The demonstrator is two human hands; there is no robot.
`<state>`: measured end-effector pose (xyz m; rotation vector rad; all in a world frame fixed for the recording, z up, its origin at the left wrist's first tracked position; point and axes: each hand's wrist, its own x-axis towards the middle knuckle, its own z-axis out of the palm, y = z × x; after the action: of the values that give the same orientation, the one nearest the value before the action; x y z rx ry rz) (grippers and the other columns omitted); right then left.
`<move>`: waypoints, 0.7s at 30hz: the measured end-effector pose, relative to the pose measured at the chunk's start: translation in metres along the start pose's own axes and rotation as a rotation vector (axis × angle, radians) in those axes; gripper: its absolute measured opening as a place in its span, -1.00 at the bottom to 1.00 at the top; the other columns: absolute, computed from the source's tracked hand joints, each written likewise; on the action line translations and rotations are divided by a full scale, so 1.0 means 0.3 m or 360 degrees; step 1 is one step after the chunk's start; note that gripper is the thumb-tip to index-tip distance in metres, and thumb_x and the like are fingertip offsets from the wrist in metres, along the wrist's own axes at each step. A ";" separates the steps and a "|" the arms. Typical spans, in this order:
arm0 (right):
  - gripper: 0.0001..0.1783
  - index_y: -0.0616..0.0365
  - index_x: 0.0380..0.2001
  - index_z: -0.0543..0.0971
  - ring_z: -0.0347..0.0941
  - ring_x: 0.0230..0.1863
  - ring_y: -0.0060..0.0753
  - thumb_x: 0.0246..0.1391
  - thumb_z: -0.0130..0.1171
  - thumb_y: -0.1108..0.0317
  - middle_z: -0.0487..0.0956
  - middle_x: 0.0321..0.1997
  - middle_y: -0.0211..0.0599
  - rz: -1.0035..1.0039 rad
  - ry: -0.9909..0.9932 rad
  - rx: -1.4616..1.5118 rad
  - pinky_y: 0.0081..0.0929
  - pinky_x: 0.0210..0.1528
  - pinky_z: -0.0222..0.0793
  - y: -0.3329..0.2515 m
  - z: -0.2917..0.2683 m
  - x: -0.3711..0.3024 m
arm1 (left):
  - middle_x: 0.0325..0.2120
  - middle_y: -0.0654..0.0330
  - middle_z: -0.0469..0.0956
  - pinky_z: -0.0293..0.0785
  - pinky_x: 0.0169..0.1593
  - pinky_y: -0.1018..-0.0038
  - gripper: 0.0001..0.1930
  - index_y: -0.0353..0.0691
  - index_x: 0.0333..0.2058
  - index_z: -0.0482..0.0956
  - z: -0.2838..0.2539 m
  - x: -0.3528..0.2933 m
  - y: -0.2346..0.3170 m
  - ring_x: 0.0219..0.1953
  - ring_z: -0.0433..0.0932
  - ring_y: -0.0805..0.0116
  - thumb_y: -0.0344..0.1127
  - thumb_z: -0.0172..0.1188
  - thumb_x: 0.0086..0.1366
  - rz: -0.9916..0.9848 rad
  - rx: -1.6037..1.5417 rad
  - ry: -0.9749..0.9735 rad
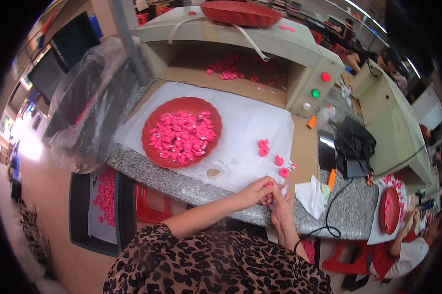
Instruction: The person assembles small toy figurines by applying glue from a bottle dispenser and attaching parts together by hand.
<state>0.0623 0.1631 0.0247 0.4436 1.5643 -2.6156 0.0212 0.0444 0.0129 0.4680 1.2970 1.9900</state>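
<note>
Near the front edge of the worktop, my left hand [256, 193] is closed on a small pink plastic piece [269, 185]. My right hand [282, 211] is closed beside it, fingertips against the left hand's. A slim, pale, pen-like tool [288, 184] sticks up from the right hand; its exact kind is too small to make out. Just beyond the hands, several loose pink pieces [283, 172] lie on white paper [240, 128]. Farther left, a red scalloped dish [149, 142] holds a heap of similar pink pieces [182, 137], some with silvery-white spots.
Behind the paper stands a pale machine housing [309, 63] with pink pieces inside and another red dish [240, 12] on top. A crumpled tissue [310, 197], an orange-handled item [332, 180] and a black cable [334, 201] lie right. A dark crate [78, 210] sits lower left. A co-worker [407, 250] sits right.
</note>
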 end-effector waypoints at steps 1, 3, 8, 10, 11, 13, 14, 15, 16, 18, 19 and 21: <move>-0.80 0.28 -0.45 0.41 0.35 -0.66 -0.51 0.02 0.02 0.32 0.40 -0.65 -0.32 0.0043 0.0007 -0.0006 -0.63 -0.61 0.32 0.000 0.005 0.009 | -0.58 0.30 0.27 0.19 -0.47 0.68 -0.76 -0.22 -0.16 0.25 -0.008 -0.001 0.002 -0.54 0.24 0.57 -0.22 -0.22 0.30 -0.0033 -0.0013 0.0044; -0.80 0.27 -0.43 0.40 0.31 -0.68 -0.56 0.02 0.02 0.31 0.38 -0.65 -0.36 0.0039 0.0035 0.0031 -0.66 -0.64 0.29 -0.011 0.029 0.011 | -0.58 0.30 0.28 0.20 -0.46 0.70 -0.72 -0.18 -0.08 0.20 -0.022 -0.006 0.002 -0.54 0.23 0.57 -0.20 -0.22 0.30 0.0048 -0.0067 0.0022; -0.81 0.21 -0.47 0.40 0.28 -0.69 -0.61 -0.02 0.08 0.29 0.38 -0.66 -0.41 0.0058 0.0036 0.0142 -0.67 -0.65 0.28 -0.017 0.005 0.027 | -0.55 0.27 0.32 0.16 -0.54 0.72 -0.78 -0.17 -0.15 0.16 0.004 -0.012 0.033 -0.59 0.23 0.59 -0.22 -0.19 0.29 0.0121 0.0150 0.0076; -0.81 0.19 -0.48 0.40 0.28 -0.69 -0.63 -0.03 0.10 0.29 0.38 -0.66 -0.42 0.0054 -0.0008 0.0175 -0.68 -0.65 0.28 -0.018 0.001 0.026 | -0.55 0.28 0.32 0.17 -0.54 0.72 -0.80 -0.19 -0.19 0.16 -0.002 -0.014 0.026 -0.60 0.23 0.60 -0.23 -0.18 0.28 0.0102 0.0201 0.0111; -0.81 0.17 -0.51 0.39 0.28 -0.69 -0.63 -0.03 0.10 0.29 0.38 -0.66 -0.42 0.0092 0.0028 0.0162 -0.69 -0.65 0.27 -0.027 -0.003 0.020 | -0.56 0.28 0.32 0.12 -0.58 0.73 -0.80 -0.17 -0.20 0.18 -0.007 -0.015 0.016 -0.63 0.23 0.61 -0.21 -0.19 0.29 0.0072 0.0124 0.0121; -0.81 0.15 -0.54 0.39 0.28 -0.69 -0.64 -0.04 0.11 0.28 0.39 -0.66 -0.42 0.0136 0.0065 0.0160 -0.70 -0.65 0.27 -0.026 -0.004 0.012 | -0.56 0.27 0.33 0.08 -0.62 0.74 -0.80 -0.16 -0.20 0.20 -0.012 -0.027 0.008 -0.65 0.23 0.61 -0.19 -0.20 0.29 0.0031 0.0053 0.0135; -0.81 0.14 -0.56 0.40 0.28 -0.69 -0.64 -0.04 0.11 0.28 0.40 -0.66 -0.41 0.0133 0.0034 0.0145 -0.70 -0.65 0.27 -0.023 -0.003 0.013 | -0.57 0.28 0.32 0.06 -0.64 0.74 -0.80 -0.16 -0.21 0.21 -0.016 -0.030 0.010 -0.66 0.23 0.62 -0.18 -0.22 0.30 -0.0019 0.0005 0.0165; -0.81 0.14 -0.58 0.40 0.28 -0.69 -0.64 -0.03 0.11 0.28 0.40 -0.66 -0.40 0.0129 0.0006 0.0128 -0.70 -0.65 0.27 -0.021 -0.003 0.011 | -0.58 0.28 0.32 0.05 -0.65 0.74 -0.79 -0.16 -0.23 0.22 -0.016 -0.033 0.010 -0.67 0.23 0.62 -0.17 -0.24 0.30 -0.0069 -0.0045 0.0193; -0.81 0.14 -0.58 0.40 0.28 -0.69 -0.64 -0.03 0.11 0.28 0.40 -0.66 -0.40 0.0130 0.0012 0.0137 -0.70 -0.65 0.27 -0.024 -0.002 0.007 | -0.58 0.28 0.32 0.05 -0.65 0.74 -0.79 -0.16 -0.23 0.22 -0.015 -0.035 0.007 -0.67 0.23 0.62 -0.17 -0.24 0.30 -0.0078 -0.0041 0.0190; -0.79 0.13 -0.61 0.40 0.28 -0.69 -0.63 -0.03 0.10 0.28 0.41 -0.67 -0.39 0.0113 -0.0023 0.0136 -0.70 -0.65 0.25 -0.032 0.004 0.000 | -0.60 0.28 0.31 0.04 -0.66 0.75 -0.77 -0.16 -0.25 0.24 -0.013 -0.037 0.004 -0.69 0.22 0.62 -0.14 -0.27 0.31 -0.0069 0.0000 0.0219; -0.79 0.13 -0.61 0.40 0.28 -0.69 -0.63 -0.03 0.10 0.28 0.41 -0.67 -0.39 0.0111 -0.0018 0.0143 -0.70 -0.65 0.25 -0.027 -0.001 0.003 | -0.60 0.28 0.31 0.04 -0.66 0.75 -0.77 -0.16 -0.25 0.24 -0.014 -0.036 0.001 -0.69 0.22 0.62 -0.14 -0.27 0.31 -0.0075 0.0004 0.0215; -0.79 0.13 -0.61 0.39 0.28 -0.70 -0.63 -0.02 0.09 0.28 0.41 -0.67 -0.38 0.0084 -0.0058 0.0129 -0.71 -0.66 0.23 -0.016 -0.012 0.011 | -0.61 0.28 0.31 0.05 -0.67 0.75 -0.75 -0.16 -0.24 0.24 -0.018 -0.033 -0.005 -0.70 0.22 0.61 -0.12 -0.28 0.31 -0.0076 -0.0003 0.0200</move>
<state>0.0591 0.1689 0.0262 0.4337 1.4201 -2.6392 0.0252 0.0343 0.0099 0.3126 1.3697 2.0077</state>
